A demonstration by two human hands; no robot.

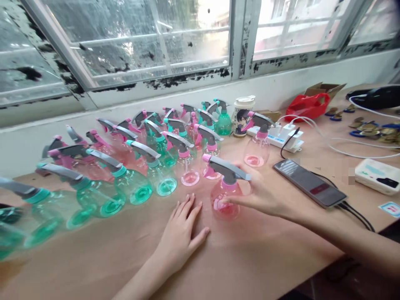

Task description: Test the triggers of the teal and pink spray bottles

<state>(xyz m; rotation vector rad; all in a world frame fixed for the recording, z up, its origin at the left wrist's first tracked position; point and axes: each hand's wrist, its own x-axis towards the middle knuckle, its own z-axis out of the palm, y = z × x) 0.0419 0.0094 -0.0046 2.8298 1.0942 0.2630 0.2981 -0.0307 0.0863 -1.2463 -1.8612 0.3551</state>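
Observation:
My right hand is wrapped round the body of a clear pink spray bottle with a grey and pink trigger head. The bottle stands upright at the table's middle; whether its base touches the surface I cannot tell. Flat on the brown table, with fingers spread, lies my left hand, just left of that bottle. Beyond my hands stand several more spray bottles, among them a green one and a pink one. Another pink spray bottle stands apart on the right, behind my right hand.
A phone with cables lies right of my right arm. Behind it are a white power strip, a printed cup and a red plastic bag. A white box-shaped device sits at far right. Windows line the back.

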